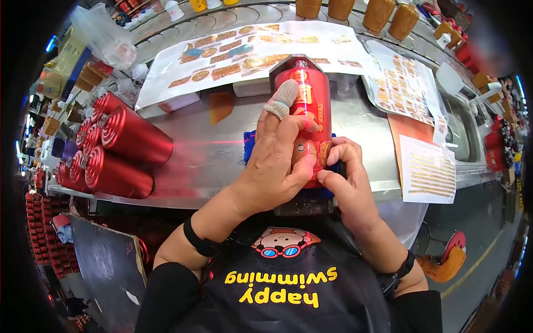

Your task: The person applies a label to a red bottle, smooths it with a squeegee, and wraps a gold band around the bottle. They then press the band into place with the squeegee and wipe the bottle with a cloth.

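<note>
A shiny red bottle (319, 91) with gold decals lies in front of me, its neck pointing away, on a blue cloth (250, 147). My left hand (272, 150) rests along its left side, a finger wearing a knitted cover on the decals, with thumb and index finger pressed to the surface. At the bottle's near right side, my right hand (350, 186) has its thumb and bent fingers against the lower edge. Whether either hand pinches a small decal between its fingertips is too small to tell.
Several red bottles (133, 133) lie stacked at the left. A white decal sheet (161, 72) spans the back of the metal table (194, 166). More decals (400, 83) and a sheet of gold strips (430, 172) lie right, near a sink (463, 127). Brown containers (377, 16) stand behind.
</note>
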Demonstrator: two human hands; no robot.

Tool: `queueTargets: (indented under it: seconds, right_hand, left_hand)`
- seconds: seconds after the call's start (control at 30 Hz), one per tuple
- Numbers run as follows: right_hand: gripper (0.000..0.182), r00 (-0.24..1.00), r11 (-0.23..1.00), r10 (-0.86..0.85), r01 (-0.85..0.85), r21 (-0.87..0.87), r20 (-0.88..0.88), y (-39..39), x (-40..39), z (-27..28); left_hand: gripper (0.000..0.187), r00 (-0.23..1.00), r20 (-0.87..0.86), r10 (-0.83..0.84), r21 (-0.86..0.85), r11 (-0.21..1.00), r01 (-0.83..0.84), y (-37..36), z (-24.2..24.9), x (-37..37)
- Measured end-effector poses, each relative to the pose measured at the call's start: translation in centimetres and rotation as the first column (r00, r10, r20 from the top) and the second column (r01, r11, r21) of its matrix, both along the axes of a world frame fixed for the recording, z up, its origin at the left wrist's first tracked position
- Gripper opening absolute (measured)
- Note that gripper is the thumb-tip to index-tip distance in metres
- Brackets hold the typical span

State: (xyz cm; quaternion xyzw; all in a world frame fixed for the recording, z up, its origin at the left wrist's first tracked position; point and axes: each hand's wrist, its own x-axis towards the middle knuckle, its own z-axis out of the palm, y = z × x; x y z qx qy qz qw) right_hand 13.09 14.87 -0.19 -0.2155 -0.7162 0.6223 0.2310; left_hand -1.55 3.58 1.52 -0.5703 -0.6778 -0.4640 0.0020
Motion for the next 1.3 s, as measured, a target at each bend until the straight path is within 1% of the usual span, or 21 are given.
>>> queueTargets:
  seconds: [0.03,0.13,0.23,0.33,0.43,0.53,0.73,0.83,0.93,1.03,1.1,1.13,1.17,1.23,1.3]
  right_hand:
    - [0.026,1.0,0.998,-0.002,0.002,-0.055,-0.001,-0.1,0.0,0.1]
    - [0.023,0.998,0.992,0.043,-0.036,-0.122,0.052,-0.6,0.1,0.7]
    - [0.022,0.996,0.985,0.005,0.011,-0.174,0.09,-1.4,-0.1,1.2]
    - [0.022,0.996,0.976,-0.03,0.046,-0.212,0.078,-1.8,-0.2,1.0]
    - [0.021,0.998,0.963,-0.066,0.066,-0.26,0.009,-2.0,-0.2,0.7]
    - [0.023,0.997,0.963,-0.074,0.071,-0.26,-0.004,-2.3,-0.3,0.8]
    - [0.024,0.995,0.941,-0.096,0.083,-0.327,-0.025,-2.6,-0.4,1.0]
    - [0.023,0.996,0.949,-0.091,0.084,-0.303,-0.007,-2.5,-0.3,0.7]
    - [0.022,0.994,0.934,-0.104,0.088,-0.347,-0.03,-2.5,-0.3,0.7]
    - [0.019,0.998,0.973,-0.068,0.066,-0.222,-0.004,-2.0,-0.1,0.2]
    - [0.021,0.995,0.97,-0.085,0.073,-0.231,-0.042,-1.9,0.1,0.3]
    - [0.021,0.994,0.969,-0.093,0.076,-0.236,-0.06,-1.8,0.3,0.3]
    - [0.022,0.993,0.981,-0.092,0.078,-0.178,-0.072,-1.5,0.6,0.2]
    - [0.024,0.992,0.995,-0.088,0.082,-0.061,-0.096,-1.0,1.4,-0.1]
    - [0.026,0.985,0.974,-0.116,0.086,-0.212,-0.132,-0.5,2.1,0.5]
  left_hand:
    - [0.043,1.0,-0.006,0.001,0.009,1.0,-0.001,0.0,-0.2,-0.1]
    - [0.042,1.0,-0.013,0.0,0.031,1.0,0.001,0.2,-0.5,-0.1]
    - [0.041,1.0,0.008,-0.007,0.032,0.999,0.007,0.1,-0.6,-0.2]
    - [0.041,0.999,0.025,-0.032,0.064,0.997,0.031,0.2,-0.7,-0.2]
    - [0.041,0.998,0.041,-0.042,0.051,0.998,0.04,0.1,-0.8,-0.3]
    - [0.041,0.999,0.027,-0.041,0.062,0.997,0.039,0.2,-1.0,-0.3]
    - [0.043,0.999,0.031,-0.033,0.097,0.995,0.03,0.3,-1.0,-0.1]
    - [0.043,0.998,0.04,-0.049,0.074,0.996,0.045,0.1,-0.9,-0.1]
    - [0.041,0.996,0.066,-0.056,0.061,0.997,0.052,-0.1,-0.8,-0.1]
    - [0.039,0.988,0.149,-0.048,0.104,0.994,0.032,-0.1,-1.4,-0.2]
    - [0.039,0.945,0.306,-0.113,0.097,0.992,0.087,-0.6,-1.3,-0.4]
    - [0.039,0.937,0.326,-0.128,0.103,0.99,0.099,-0.8,-1.3,-0.5]
    - [0.04,0.928,0.345,-0.143,0.109,0.988,0.111,-1.0,-1.2,-0.6]
    - [0.043,0.953,0.268,-0.14,0.132,0.985,0.107,-1.2,-1.3,-0.8]
    - [0.05,0.969,0.222,-0.111,0.076,0.992,0.096,-1.7,-1.2,-0.7]
